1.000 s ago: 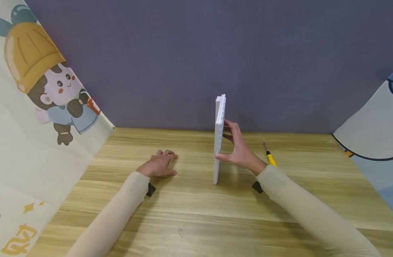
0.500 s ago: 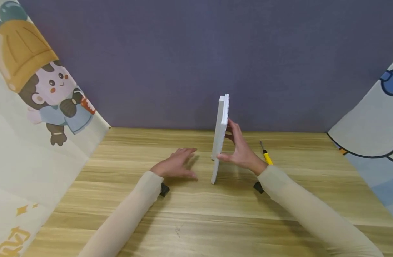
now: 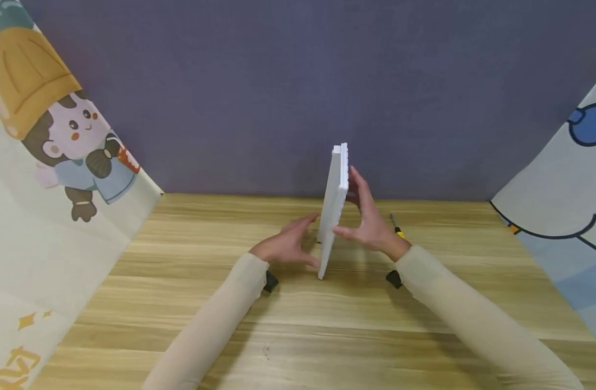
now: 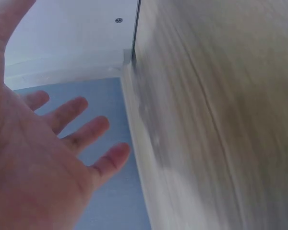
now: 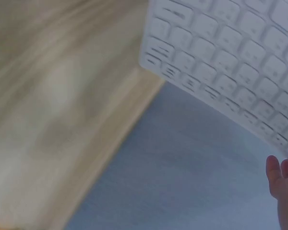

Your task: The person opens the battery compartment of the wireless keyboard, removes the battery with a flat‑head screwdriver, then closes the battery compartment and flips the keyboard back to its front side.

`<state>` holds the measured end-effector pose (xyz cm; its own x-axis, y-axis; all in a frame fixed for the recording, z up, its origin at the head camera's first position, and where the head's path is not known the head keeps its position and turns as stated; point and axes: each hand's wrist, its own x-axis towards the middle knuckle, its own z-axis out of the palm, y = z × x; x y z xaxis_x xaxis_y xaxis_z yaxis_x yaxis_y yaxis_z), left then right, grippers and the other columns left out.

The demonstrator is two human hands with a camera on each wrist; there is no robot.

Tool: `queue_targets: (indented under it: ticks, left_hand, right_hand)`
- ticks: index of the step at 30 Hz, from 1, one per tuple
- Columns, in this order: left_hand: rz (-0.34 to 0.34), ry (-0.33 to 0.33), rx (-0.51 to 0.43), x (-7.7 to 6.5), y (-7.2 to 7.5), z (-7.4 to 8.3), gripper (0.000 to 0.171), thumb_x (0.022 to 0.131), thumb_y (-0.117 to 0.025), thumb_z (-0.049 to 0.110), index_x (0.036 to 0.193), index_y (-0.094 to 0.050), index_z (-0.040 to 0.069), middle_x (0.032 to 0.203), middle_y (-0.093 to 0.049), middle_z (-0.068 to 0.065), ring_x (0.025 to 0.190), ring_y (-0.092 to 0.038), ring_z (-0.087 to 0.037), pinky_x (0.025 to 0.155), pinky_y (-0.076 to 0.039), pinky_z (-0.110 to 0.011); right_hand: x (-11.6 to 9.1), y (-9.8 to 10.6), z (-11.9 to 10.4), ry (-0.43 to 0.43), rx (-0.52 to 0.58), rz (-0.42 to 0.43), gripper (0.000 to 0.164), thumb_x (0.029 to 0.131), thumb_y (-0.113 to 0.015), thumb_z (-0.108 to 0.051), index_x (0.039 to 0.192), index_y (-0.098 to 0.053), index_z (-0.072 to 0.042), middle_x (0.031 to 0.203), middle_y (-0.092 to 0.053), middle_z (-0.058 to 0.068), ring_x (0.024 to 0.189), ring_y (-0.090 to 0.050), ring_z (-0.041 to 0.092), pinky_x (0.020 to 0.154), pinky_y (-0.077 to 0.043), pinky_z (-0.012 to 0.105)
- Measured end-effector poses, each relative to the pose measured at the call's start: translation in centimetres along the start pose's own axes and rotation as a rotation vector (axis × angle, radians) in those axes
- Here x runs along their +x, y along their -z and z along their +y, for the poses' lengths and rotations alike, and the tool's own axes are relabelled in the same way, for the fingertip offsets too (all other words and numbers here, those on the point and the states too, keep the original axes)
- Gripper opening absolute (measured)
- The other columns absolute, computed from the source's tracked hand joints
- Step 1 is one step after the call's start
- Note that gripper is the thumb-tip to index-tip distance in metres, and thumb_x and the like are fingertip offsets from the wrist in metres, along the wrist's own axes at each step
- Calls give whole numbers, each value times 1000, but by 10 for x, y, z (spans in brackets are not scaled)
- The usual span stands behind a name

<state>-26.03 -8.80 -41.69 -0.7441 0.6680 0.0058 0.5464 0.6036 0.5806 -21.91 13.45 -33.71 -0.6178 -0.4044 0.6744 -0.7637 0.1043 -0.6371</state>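
Note:
A white keyboard (image 3: 333,197) stands on one end on the table, its top leaning slightly right. Its keys show in the right wrist view (image 5: 216,67); a screw dots its plain underside (image 4: 77,33) in the left wrist view. My right hand (image 3: 373,225) holds the keyboard across its width, thumb at the near edge and fingers at the far side, partly hidden. On the underside's left, my left hand (image 3: 288,244) has its fingers spread and straight; whether thumb or fingertips touch the keyboard, I cannot tell.
A screwdriver (image 3: 399,233) with a yellow handle lies behind my right wrist, partly covered by it. The wood-grain table (image 3: 230,216) ends at a grey-blue back panel (image 3: 230,97). Cartoon-printed sheets (image 3: 98,179) flank both sides.
My left hand has moved right across the table up to the keyboard. The keyboard has turned and tilted a little, showing more of its underside. My right fingers have shifted upward slightly.

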Motion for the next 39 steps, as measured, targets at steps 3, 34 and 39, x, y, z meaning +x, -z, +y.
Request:
queue_targets:
  ticks: [3, 34, 39]
  left_hand:
    - [-20, -18, -5, 1, -1, 2, 124, 62, -85, 49, 153, -7, 15, 155, -19, -3, 139, -16, -23, 111, -13, -47]
    - [-153, 53, -111, -11, 6, -9, 126, 65, -86, 41, 153, -1, 12, 153, -13, -10, 137, -21, -23, 106, -28, -40]
    - [-146, 89, -66, -21, 15, -20, 125, 64, -86, 41, 153, -2, 12, 151, -17, -9, 135, -25, -21, 105, -30, -37]
  right_hand:
    - [4, 7, -6, 21, -3, 19, 119, 74, -74, -53, 144, -3, 13, 141, -24, 34, 126, -31, 41, 102, -32, 40]
    - [-19, 55, 16, 98, 25, 22, 100, 76, -78, -34, 141, -17, 9, 135, -34, 32, 113, -43, 26, 89, -38, 29]
    - [-23, 51, 5, 58, 9, 34, 96, 74, -82, -23, 137, -21, 16, 140, -25, 36, 119, -42, 25, 95, -35, 28]
